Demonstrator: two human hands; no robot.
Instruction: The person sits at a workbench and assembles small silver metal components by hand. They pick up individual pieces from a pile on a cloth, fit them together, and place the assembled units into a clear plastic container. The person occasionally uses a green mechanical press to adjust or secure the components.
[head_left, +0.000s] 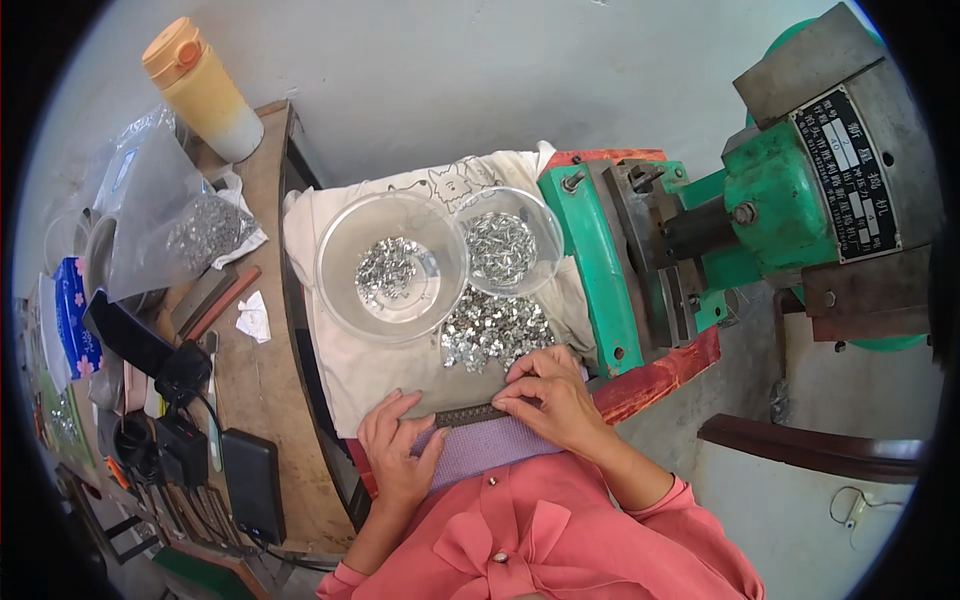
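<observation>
A dark narrow strip [468, 414] lies across my lap on a white cloth [340, 360]. My left hand [398, 446] steadies its left end with fingers spread. My right hand [549, 392] pinches down on its right end, fingertips closed on a small metal piece too small to make out. Just beyond the strip lies a loose pile of small shiny metal parts [492, 328]. Behind the pile stand two clear bowls: a large one [340, 240] with some parts in it and a smaller one [536, 218] heaped with them.
A green press machine [780, 200] stands at the right on a red base [655, 380]. A wooden bench [258, 370] at the left carries a plastic bag of parts [170, 225], an orange-lidded bottle [205, 92], chargers and a black power bank [252, 482].
</observation>
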